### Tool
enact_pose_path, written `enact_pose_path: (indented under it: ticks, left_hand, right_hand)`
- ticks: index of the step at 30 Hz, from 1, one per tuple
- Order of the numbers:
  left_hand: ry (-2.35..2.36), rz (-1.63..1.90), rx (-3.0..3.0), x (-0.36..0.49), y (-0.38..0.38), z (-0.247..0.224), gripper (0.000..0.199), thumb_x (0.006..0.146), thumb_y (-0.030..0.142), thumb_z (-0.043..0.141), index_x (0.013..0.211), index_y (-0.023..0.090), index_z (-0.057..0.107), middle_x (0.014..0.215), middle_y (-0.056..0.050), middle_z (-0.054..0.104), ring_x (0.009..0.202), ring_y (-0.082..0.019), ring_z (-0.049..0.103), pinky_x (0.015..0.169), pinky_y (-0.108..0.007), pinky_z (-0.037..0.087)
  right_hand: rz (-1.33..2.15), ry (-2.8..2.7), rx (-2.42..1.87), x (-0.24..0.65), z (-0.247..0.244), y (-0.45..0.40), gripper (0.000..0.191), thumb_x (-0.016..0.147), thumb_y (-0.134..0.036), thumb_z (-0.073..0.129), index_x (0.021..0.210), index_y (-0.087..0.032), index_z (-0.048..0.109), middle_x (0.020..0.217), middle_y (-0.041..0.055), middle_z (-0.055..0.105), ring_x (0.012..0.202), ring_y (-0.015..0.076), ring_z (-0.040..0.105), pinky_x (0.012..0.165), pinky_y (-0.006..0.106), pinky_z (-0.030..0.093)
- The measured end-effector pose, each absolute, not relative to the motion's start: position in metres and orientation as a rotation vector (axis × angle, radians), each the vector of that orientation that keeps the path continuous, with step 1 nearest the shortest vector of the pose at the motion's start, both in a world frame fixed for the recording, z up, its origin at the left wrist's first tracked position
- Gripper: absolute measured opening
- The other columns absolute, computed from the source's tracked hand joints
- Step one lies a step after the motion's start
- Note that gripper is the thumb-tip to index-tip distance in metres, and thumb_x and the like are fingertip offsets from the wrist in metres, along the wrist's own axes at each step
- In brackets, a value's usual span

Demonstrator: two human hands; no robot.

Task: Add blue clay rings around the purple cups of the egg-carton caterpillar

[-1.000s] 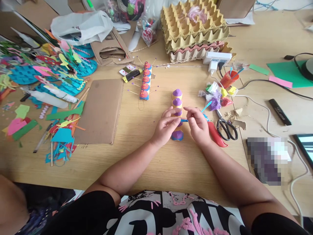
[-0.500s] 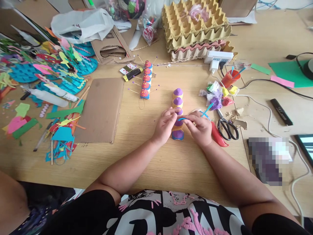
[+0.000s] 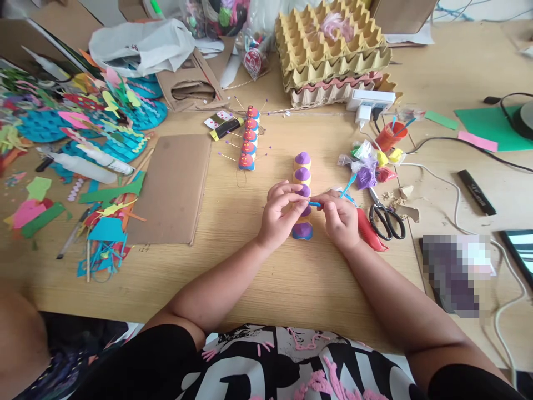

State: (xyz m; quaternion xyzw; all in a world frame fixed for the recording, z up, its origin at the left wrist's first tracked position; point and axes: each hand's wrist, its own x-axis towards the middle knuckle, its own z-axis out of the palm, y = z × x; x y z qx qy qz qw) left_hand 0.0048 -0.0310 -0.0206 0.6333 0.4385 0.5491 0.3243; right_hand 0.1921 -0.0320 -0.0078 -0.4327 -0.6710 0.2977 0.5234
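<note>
At the centre of the frame, a small blue strip spans the gap between both hands, above the row of purple-and-yellow bumps. The left hand pinches its left end between thumb and fingers; the right hand appears to pinch the other end, though its fingers partly hide the contact. If the strip is soft, uneven pull could thin or tear it; excess pressure could flatten the ends. Loss of either pinch could drop it onto the bumps, possibly marking them. Right of centre, the light-blue tool lies close to the right hand; outward movement could knock it, or push the red item against the scissors.
</note>
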Motion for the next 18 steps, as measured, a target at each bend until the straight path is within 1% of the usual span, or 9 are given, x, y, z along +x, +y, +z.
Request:
enact_pose_path:
  ticks: [2, 4, 6, 9, 12, 15, 18]
  left_hand:
    - [1.146, 1.451, 1.597, 0.0056, -0.0305, -0.0214, 0.045, 0.102, 0.070, 0.070, 0.097, 0.028, 0.084, 0.126, -0.009, 0.079, 0.139, -0.028, 0.066, 0.135, -0.056, 0.043]
    - [1.150, 1.457, 1.563, 0.0063, -0.0305, -0.0217, 0.047, 0.102, 0.072, 0.070, 0.095, 0.027, 0.082, 0.125, -0.009, 0.079, 0.138, -0.028, 0.067, 0.134, -0.056, 0.044]
    - [1.157, 1.448, 1.583, 0.0066, -0.0309, -0.0210, 0.048, 0.102, 0.073, 0.069, 0.092, 0.027, 0.080, 0.124, -0.009, 0.080, 0.138, -0.028, 0.067, 0.134, -0.056, 0.044]
    - [1.172, 1.426, 1.673, 0.0063, -0.0323, -0.0182, 0.048, 0.104, 0.071, 0.066, 0.087, 0.027, 0.075, 0.124, -0.009, 0.081, 0.138, -0.029, 0.066, 0.134, -0.054, 0.043]
    - [1.164, 1.425, 1.735, 0.0054, -0.0335, -0.0151, 0.045, 0.109, 0.067, 0.059, 0.092, 0.028, 0.075, 0.123, -0.008, 0.082, 0.136, -0.028, 0.065, 0.133, -0.053, 0.043]
    - [1.159, 1.389, 1.791, 0.0050, -0.0341, -0.0137, 0.046, 0.111, 0.067, 0.053, 0.099, 0.029, 0.076, 0.126, -0.008, 0.082, 0.138, -0.028, 0.063, 0.134, -0.052, 0.041]
    - [1.149, 1.355, 1.849, 0.0054, -0.0341, -0.0144, 0.047, 0.111, 0.068, 0.053, 0.096, 0.029, 0.075, 0.127, -0.008, 0.082, 0.138, -0.028, 0.063, 0.134, -0.052, 0.040]
  right_hand:
    - [0.672, -1.633, -1.044, 0.1927, -0.0067, -0.0313, 0.054, 0.103, -0.076, 0.063, 0.105, -0.027, 0.086, 0.082, 0.0055, 0.075, 0.074, 0.0230, 0.067, 0.076, 0.044, 0.058]
    - [0.636, -1.669, -1.051, 0.1921, -0.0058, -0.0308, 0.047, 0.099, -0.072, 0.072, 0.111, -0.028, 0.084, 0.084, 0.0047, 0.074, 0.075, 0.0226, 0.065, 0.075, 0.043, 0.057]
    - [0.615, -1.699, -1.050, 0.1908, -0.0053, -0.0306, 0.042, 0.101, -0.069, 0.071, 0.105, -0.028, 0.081, 0.084, 0.0051, 0.073, 0.075, 0.0225, 0.064, 0.074, 0.042, 0.056]
    - [0.608, -1.710, -1.023, 0.1886, -0.0053, -0.0315, 0.041, 0.108, -0.063, 0.063, 0.091, -0.027, 0.074, 0.081, 0.0054, 0.071, 0.075, 0.0225, 0.064, 0.073, 0.042, 0.055]
    - [0.615, -1.677, -1.003, 0.1875, -0.0055, -0.0328, 0.041, 0.111, -0.057, 0.060, 0.083, -0.027, 0.066, 0.078, 0.0039, 0.068, 0.073, 0.0214, 0.062, 0.073, 0.042, 0.052]
    - [0.609, -1.647, -1.004, 0.1873, -0.0054, -0.0334, 0.043, 0.113, -0.054, 0.060, 0.079, -0.027, 0.061, 0.074, 0.0020, 0.063, 0.069, 0.0200, 0.058, 0.070, 0.040, 0.049]
    - [0.605, -1.655, -0.979, 0.1873, -0.0062, -0.0333, 0.042, 0.113, -0.052, 0.061, 0.078, -0.027, 0.060, 0.072, 0.0012, 0.062, 0.068, 0.0191, 0.057, 0.068, 0.039, 0.047]
